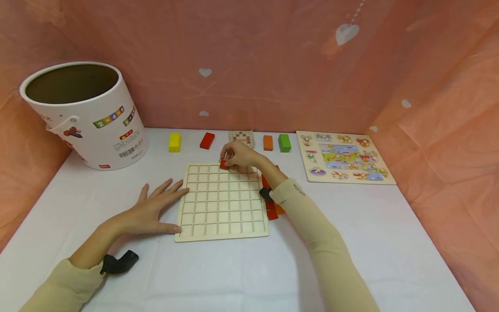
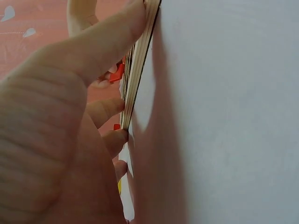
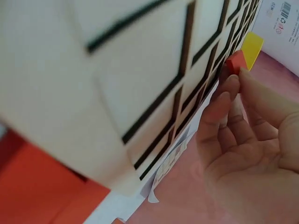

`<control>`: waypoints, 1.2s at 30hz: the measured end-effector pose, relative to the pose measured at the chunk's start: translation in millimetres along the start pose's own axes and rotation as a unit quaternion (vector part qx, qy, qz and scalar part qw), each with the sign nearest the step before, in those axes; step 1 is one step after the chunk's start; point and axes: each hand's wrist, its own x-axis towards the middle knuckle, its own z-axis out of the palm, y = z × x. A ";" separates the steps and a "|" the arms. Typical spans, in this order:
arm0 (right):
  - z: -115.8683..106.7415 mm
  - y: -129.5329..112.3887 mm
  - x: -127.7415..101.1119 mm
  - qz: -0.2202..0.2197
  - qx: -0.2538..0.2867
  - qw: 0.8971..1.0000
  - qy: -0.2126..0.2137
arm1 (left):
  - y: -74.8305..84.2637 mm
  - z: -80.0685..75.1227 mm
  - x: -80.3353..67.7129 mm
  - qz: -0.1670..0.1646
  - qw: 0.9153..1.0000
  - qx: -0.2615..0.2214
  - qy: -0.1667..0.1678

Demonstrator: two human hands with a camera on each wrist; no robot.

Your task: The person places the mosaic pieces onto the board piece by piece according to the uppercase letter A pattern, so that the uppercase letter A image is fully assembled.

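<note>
on the grid board's (image 1: 222, 201) far row, right hand (image 1: 238, 154) pinching small red block (image 1: 223, 164), left hand (image 1: 153, 209) flat, fingers spread

Matt wooden grid board (image 1: 222, 201), white tablecloth (image 1: 241, 273)

Beige sleeves (image 1: 323, 234), black wrist straps (image 1: 118, 263)

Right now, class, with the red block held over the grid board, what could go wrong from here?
1. The right hand pinches the small red block only at the fingertips; a weak grip could drop it into the wrong square.
2. The left hand lies flat against the grid board's left edge; if it lifts, the board may slide.
</note>
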 end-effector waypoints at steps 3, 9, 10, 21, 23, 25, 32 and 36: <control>-0.9 -1.5 0.4 0.000 -0.004 1.000 -0.004 | 0.0 0.1 1.1 -0.001 1.000 0.000 0.000; -0.4 -1.4 1.4 -0.003 -0.009 1.000 -0.018 | 0.2 -0.5 1.2 -0.002 1.000 -0.001 -0.001; -0.2 -1.0 1.7 -0.003 -0.013 1.000 -0.018 | 0.4 -0.6 1.1 -0.003 1.000 -0.001 -0.002; -8.9 -1.5 -2.0 -0.011 -0.067 0.998 -0.008 | 3.1 -1.3 1.3 -0.005 1.000 -0.007 -0.001; -14.0 -1.7 -5.7 -0.016 -0.056 0.998 -0.004 | 3.3 -1.5 1.0 -0.004 1.000 -0.007 -0.001; -19.0 -1.7 -10.1 -0.014 -0.040 0.999 0.004 | 3.6 -1.7 0.7 -0.002 1.000 -0.009 -0.001; -14.5 -6.2 -10.4 -0.018 -0.063 0.997 -0.032 | 5.2 -2.3 0.2 -0.002 1.000 -0.013 -0.001; -4.2 -10.2 -4.7 -0.011 -0.084 0.996 -0.039 | 5.0 -2.7 0.2 -0.001 1.000 -0.009 0.001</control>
